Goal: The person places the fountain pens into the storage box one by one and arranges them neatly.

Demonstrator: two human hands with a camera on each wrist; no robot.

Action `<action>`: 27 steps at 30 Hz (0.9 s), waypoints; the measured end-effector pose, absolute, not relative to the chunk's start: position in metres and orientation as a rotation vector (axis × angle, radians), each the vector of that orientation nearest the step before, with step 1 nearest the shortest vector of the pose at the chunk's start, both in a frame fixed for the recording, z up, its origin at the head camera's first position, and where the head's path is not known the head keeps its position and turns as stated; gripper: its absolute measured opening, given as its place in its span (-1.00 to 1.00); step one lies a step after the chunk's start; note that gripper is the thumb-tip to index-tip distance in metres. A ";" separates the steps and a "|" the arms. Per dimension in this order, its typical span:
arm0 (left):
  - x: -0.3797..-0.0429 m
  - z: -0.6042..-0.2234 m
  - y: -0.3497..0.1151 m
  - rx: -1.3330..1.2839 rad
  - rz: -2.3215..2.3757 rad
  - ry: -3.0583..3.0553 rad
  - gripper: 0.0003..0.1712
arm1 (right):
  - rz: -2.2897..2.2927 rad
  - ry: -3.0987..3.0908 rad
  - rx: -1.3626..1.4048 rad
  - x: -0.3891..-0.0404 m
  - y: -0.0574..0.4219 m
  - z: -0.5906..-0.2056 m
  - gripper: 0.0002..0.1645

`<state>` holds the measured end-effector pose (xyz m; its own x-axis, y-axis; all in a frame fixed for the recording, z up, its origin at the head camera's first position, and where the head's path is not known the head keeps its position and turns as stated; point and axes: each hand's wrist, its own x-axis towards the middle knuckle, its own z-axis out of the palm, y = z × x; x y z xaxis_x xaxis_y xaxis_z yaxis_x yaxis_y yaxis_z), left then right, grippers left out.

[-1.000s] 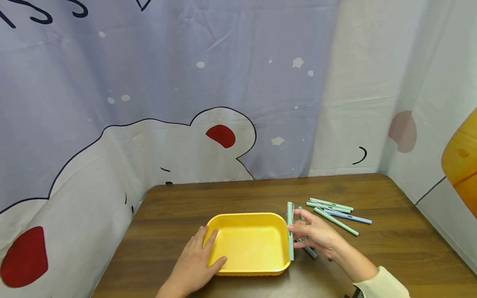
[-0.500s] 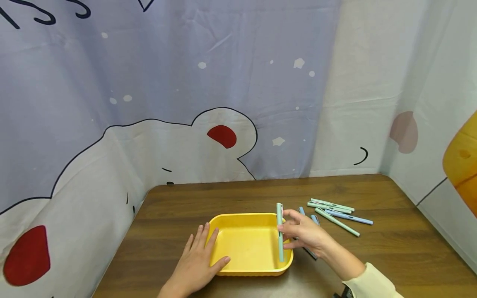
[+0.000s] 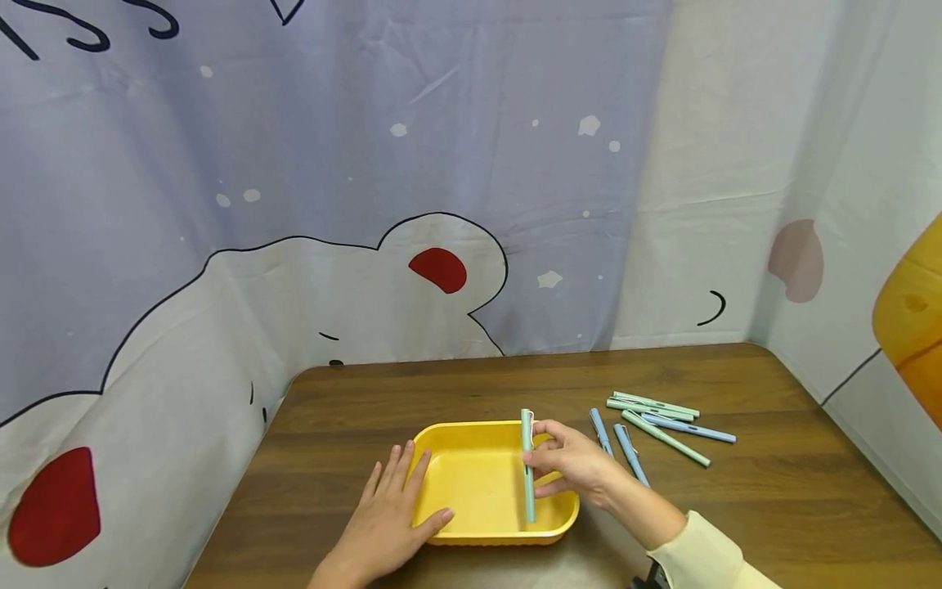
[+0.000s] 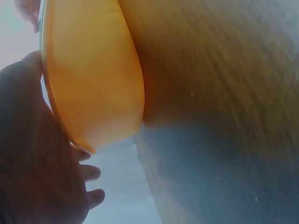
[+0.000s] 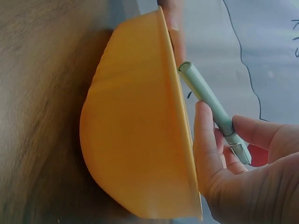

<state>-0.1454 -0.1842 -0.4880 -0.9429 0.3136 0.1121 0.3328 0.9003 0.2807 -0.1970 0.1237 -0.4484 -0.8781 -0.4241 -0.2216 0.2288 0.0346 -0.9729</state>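
A yellow plastic tray (image 3: 471, 540) sits on the wooden table. My left hand (image 3: 390, 511) rests on its left rim with fingers spread and straight; in the left wrist view the hand (image 4: 42, 154) lies along the rim of the tray (image 4: 98, 79). My right hand (image 3: 577, 466) pinches a pale green pen (image 3: 528, 466) between thumb and fingers, over the tray's right part. The pen's clip end points to the back. In the right wrist view the green pen (image 5: 205, 95) slants above the rim, and the right hand (image 5: 252, 168) grips it near the clip.
Two blue pens (image 3: 630, 455) lie on the table just right of the tray, partly behind the right hand and forearm. Farther right is a loose group of green pens (image 3: 666, 439) with another blue pen (image 3: 692, 428). A printed curtain (image 3: 441, 164) hangs behind the table (image 3: 331, 425).
My right hand has carried the green pen leftward from beside the tray's right rim to over its inside. Two blue pens near the tray show more now. The left hand has stayed at the rim.
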 end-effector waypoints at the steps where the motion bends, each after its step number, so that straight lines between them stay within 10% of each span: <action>1: -0.145 -0.488 -0.185 -0.511 -0.463 -3.004 -0.01 | -1.889 1.868 -0.193 -0.197 0.122 -0.449 -0.41; 27: -0.144 -0.490 -0.185 -0.493 -0.453 -3.001 0.02 | -1.901 1.879 -0.106 -0.197 0.076 -0.463 -0.45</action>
